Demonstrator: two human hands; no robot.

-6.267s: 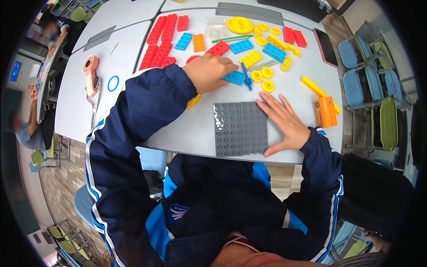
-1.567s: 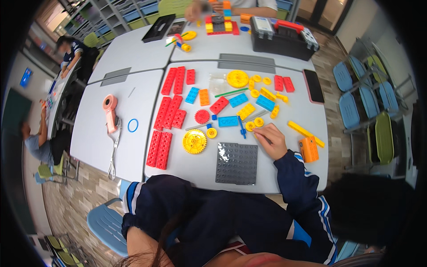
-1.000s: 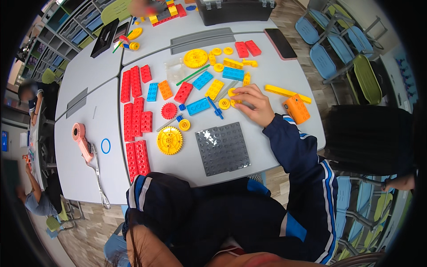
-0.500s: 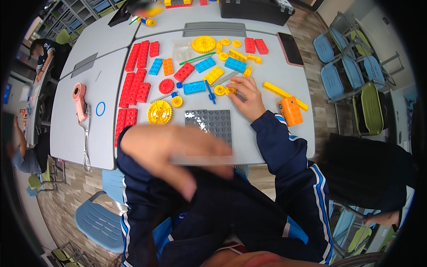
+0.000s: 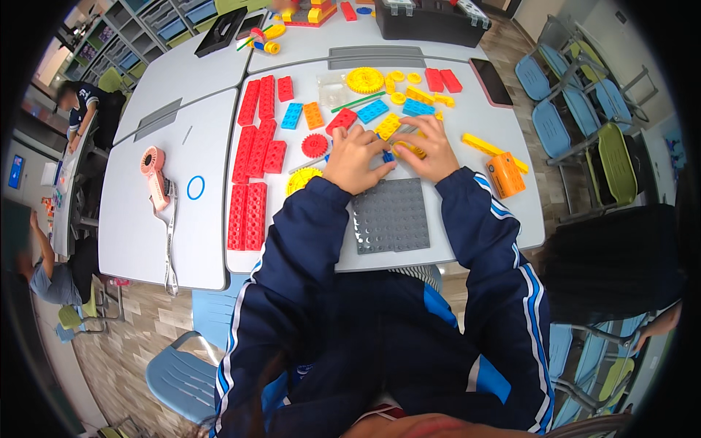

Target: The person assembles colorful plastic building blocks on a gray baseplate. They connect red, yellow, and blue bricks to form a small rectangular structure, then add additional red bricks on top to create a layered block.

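Both my hands meet over the loose parts just beyond the dark grey studded baseplate (image 5: 391, 216). My left hand (image 5: 358, 162) is closed, its thumb and fingertips at a small blue axle (image 5: 388, 156) that is mostly covered. Beside it my right hand (image 5: 432, 152) curls its fingers around a yellow wheel piece (image 5: 410, 149), partly hidden by them. Past my fingers lie a yellow brick (image 5: 388, 126), a red brick (image 5: 341, 121) and a blue brick (image 5: 373, 111). A red gear (image 5: 315, 145) and a large yellow gear (image 5: 301, 180) are left of my left hand; my wrist partly covers the yellow one.
Red bricks (image 5: 255, 150) stand in columns at the left. An orange box (image 5: 505, 175) and a yellow beam (image 5: 483, 148) lie right, with a phone (image 5: 491, 82) farther back. A black case (image 5: 432, 25) is at the far edge. A pink handheld fan (image 5: 155, 175) rests on the adjoining table.
My left hand has swung from above the baseplate to the parts beyond it, next to my right hand. The view has shifted, so the table appears farther right.
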